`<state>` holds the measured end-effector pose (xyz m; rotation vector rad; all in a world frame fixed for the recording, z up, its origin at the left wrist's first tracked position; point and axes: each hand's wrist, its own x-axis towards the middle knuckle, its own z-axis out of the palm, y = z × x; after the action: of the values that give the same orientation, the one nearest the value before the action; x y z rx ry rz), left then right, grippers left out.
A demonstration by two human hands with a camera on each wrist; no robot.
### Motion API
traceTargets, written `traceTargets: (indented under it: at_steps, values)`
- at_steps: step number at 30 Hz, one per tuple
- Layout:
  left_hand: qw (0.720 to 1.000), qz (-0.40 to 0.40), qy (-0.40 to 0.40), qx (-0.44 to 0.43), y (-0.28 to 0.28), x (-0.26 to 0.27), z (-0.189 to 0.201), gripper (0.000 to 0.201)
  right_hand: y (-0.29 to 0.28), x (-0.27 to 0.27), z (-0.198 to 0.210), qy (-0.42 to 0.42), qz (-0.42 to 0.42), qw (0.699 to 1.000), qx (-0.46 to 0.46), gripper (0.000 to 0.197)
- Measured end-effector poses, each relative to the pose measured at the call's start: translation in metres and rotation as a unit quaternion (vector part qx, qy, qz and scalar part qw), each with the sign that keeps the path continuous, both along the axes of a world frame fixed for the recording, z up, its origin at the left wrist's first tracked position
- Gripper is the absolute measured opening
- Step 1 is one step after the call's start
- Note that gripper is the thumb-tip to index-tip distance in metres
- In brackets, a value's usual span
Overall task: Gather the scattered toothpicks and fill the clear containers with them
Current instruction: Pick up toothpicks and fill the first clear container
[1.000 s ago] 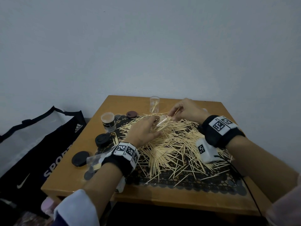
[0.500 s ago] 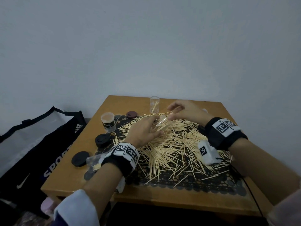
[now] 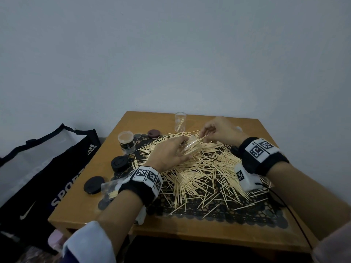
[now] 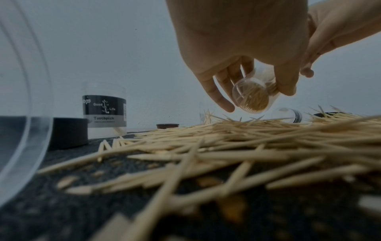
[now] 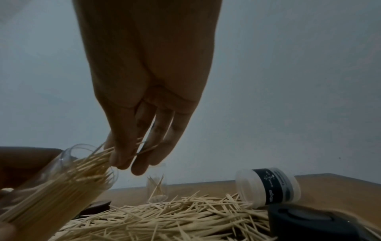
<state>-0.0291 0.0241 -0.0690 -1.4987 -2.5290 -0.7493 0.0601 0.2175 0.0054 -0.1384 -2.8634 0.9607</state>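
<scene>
**First onlooker:** At a small square wooden table (image 3: 121, 211) set against a pale wall, a person's left hand (image 3: 167, 154) grips a clear plastic tube (image 3: 190, 147), tilted with its open mouth toward the right hand (image 3: 220, 130). Through its round, see-through base the left wrist view shows it packed with pale wooden sticks.

**Second onlooker:** And the right hand?

**First onlooker:** Its fingertips (image 5: 123, 161) pinch a thin bunch of toothpicks at the tube's rim, their points already inside. Below both hands, the scattered toothpicks (image 3: 205, 175) lie in a loose, crisscrossed heap, slim and sharp-tipped, over a dark lace-patterned mat (image 3: 228, 215) with a scalloped edge.

**Second onlooker:** What else stands on the table?

**First onlooker:** A second clear tube (image 3: 180, 122) stands upright at the far edge, a few sticks leaning inside. To the left, a squat clear jar (image 3: 126, 142) with a black label reading "Toothpick" stands upright. Another labelled jar (image 5: 268, 187) lies on its side near the heap, on the right. A small round brown cap (image 3: 153, 133) sits beyond the heap; two black round lids (image 3: 119, 163) lie on the left, one on the mat's edge, one on bare wood. One more clear container (image 3: 109, 188) lies by the left wrist, partly hidden.

**Second onlooker:** Beside the table?

**First onlooker:** A black and white sports bag (image 3: 47, 168), slumped on the floor.
</scene>
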Motion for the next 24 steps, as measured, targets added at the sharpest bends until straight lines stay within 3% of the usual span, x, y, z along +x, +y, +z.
traceTargets:
  at_steps: [10, 24]
  values:
    - [1.000, -0.002, -0.019, -0.004, 0.000, 0.000, 0.001, 0.062, -0.010, 0.003, 0.007, -0.052, -0.015, 0.998, 0.014, 0.029]
    - [0.999, -0.009, -0.039, 0.014, 0.002, 0.000, 0.000, 0.062, -0.016, -0.002, 0.000, 0.059, -0.029, 0.996, -0.058, 0.012]
